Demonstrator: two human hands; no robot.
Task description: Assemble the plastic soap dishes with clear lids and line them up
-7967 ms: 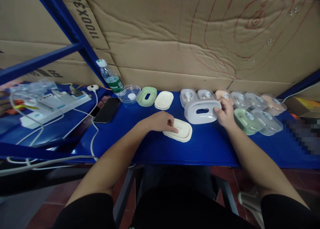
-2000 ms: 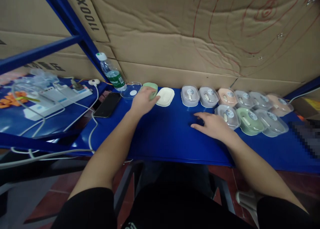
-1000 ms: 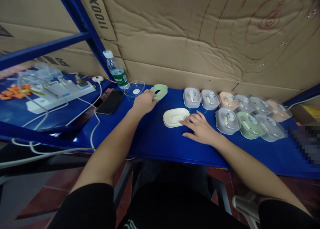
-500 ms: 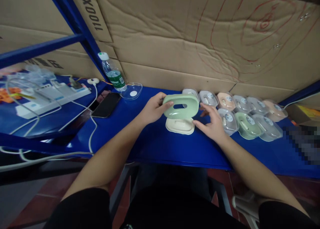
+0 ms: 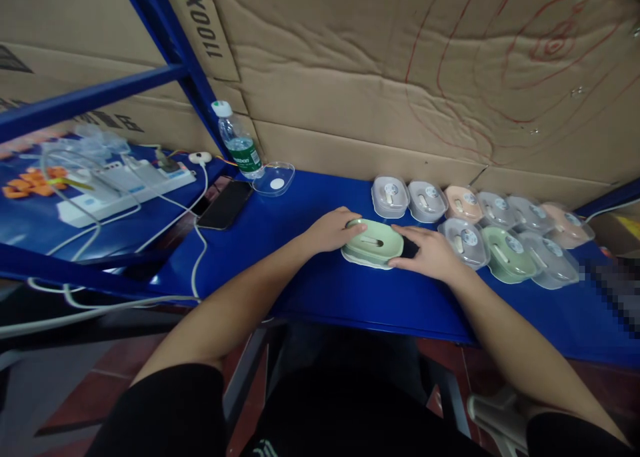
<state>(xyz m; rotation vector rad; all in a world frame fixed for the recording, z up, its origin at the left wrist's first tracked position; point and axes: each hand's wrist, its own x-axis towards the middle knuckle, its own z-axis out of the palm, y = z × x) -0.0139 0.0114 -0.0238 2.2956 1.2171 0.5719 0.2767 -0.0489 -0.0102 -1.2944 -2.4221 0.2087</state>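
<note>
A light green oval plastic dish [image 5: 383,242] with a long slot in its floor sits on the blue table, over a cream base [image 5: 367,264]. Only the base's pale rim and a strip through the slot show. My left hand [image 5: 337,230] grips the dish's left end, thumb on the near upper rim. Around the right end, my right hand [image 5: 423,252] has its fingers at the back and its thumb at the front lower edge. Close to my right hand stands a grey box with a clear lid [image 5: 463,242].
Several lidded boxes in grey, peach and green [image 5: 510,254] stand in rows at right. A clear lid [image 5: 274,179], water bottle [image 5: 243,144] and phone [image 5: 225,205] lie or stand at left. A white power strip [image 5: 125,194] with cables is further left. Cardboard [image 5: 340,110] walls the back.
Both hands have lowered the green dish from above the cream base onto it. The dish was tilted up and now lies nearly level. The camera view has shifted slightly.
</note>
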